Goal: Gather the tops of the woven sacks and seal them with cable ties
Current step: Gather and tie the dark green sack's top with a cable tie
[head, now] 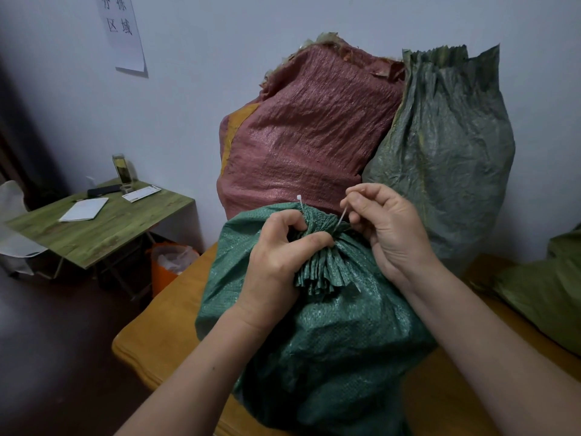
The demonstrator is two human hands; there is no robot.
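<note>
A full green woven sack [330, 341] lies on the orange surface in front of me, its top gathered into a pleated bunch [323, 269]. My left hand [276, 256] grips the gathered neck. A white cable tie [341, 218] runs round the neck: its head [299, 198] sticks up behind my left fingers, and my right hand [386, 228] pinches its tail end on the right side. A red woven sack [308, 133] and a dark green woven sack [446, 158] stand behind against the wall, tops ungathered.
The orange surface [163, 335] carries the sacks. Another olive sack [547, 291] lies at the right edge. A green folding table [103, 225] with papers, a dark object and a glass stands at left; an orange bin [166, 265] sits beside it.
</note>
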